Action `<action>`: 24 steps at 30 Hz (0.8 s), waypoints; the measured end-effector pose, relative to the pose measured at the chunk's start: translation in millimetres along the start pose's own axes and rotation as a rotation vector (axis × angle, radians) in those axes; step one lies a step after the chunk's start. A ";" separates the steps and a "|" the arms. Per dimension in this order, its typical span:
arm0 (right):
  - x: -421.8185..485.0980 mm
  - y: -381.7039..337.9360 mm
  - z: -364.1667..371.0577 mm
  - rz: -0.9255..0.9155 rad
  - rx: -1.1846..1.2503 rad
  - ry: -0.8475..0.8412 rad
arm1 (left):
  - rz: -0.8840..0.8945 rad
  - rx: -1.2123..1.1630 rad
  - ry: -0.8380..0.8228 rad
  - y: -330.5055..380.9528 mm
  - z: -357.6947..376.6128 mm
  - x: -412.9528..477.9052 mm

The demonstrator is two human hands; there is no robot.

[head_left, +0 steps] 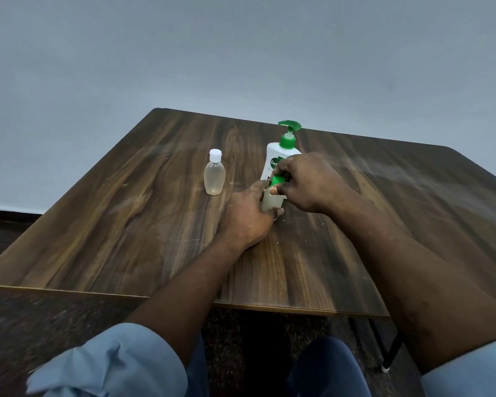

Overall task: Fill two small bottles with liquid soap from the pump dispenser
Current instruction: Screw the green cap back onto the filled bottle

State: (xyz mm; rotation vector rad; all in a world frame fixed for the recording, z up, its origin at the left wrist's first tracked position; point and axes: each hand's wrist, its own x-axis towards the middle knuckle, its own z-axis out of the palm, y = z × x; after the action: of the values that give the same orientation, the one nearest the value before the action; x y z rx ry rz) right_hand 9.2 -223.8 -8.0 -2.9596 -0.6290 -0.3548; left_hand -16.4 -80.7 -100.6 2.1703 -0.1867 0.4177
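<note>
- Head view, the only one:
- Grips green-capped small bottle (270, 204) with left hand (248, 214), fingers curled round the translucent body from the left.
- Pinches green cap (277, 180) with right hand (308, 181), thumb and fingertips closed on it, coming in from the right and above.
- Holds that bottle close to upright, long axis vertical with cap end up. Base on or just off the surface (126, 224): cannot tell, hidden by fingers.
- Places it just in front of pump dispenser (279, 154), on the near side. Touching or apart: cannot tell.
- Shows pump head (289, 125) above and behind the cap, with nothing under the spout. Spout direction hard to read, seemingly to the right.
- Shows white-capped small bottle (214, 176) upright on the surface, left of the dispenser, well apart from both hands and nearer the left one. Looks to hold a little pale liquid low down, level unclear.
- Looks like cap work: a twist about the bottle's upright axis, with right hand turning and left hand as counter-hold. Screwing on or off: cannot tell from this.
- Hinges on cap axis lining up with bottle axis; any tilt risks cross-threading.
- If opening, probably needs the mouth moved back and under the spout next.
- If closing, probably leaves only the white-capped one to deal with, an easy reach for left hand.
</note>
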 end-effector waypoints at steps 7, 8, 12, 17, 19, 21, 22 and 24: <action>-2.7 -4.4 7.0 0.081 0.047 0.053 | 0.010 0.029 0.015 -1.1 1.6 -0.8; -3.6 -5.7 6.7 0.078 0.044 0.058 | 0.012 0.035 0.020 -0.6 1.3 -0.9; -9.7 -9.2 4.6 0.048 0.069 0.055 | -0.007 0.035 0.022 3.2 -1.9 -4.0; -8.5 -23.9 5.4 0.077 0.275 0.100 | -0.031 0.075 0.095 -9.5 -23.5 -17.7; -1.2 -37.0 10.4 0.080 0.388 0.167 | -0.088 0.117 0.130 -23.8 -44.2 -21.5; 9.8 -50.4 17.4 0.107 0.493 0.211 | -0.144 0.167 0.176 -40.3 -69.1 -22.2; 16.3 -57.4 22.0 0.119 0.517 0.215 | -0.165 0.193 0.196 -47.9 -81.8 -21.6; 28.9 -69.7 32.3 0.116 0.511 0.205 | -0.195 0.225 0.213 -60.3 -102.0 -17.1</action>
State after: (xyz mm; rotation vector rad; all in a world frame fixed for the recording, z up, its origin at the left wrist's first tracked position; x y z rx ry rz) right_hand 12.9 -144.6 -29.1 -2.4217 -0.4398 -0.4086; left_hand -38.6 36.9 -96.6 2.3174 0.1976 0.5752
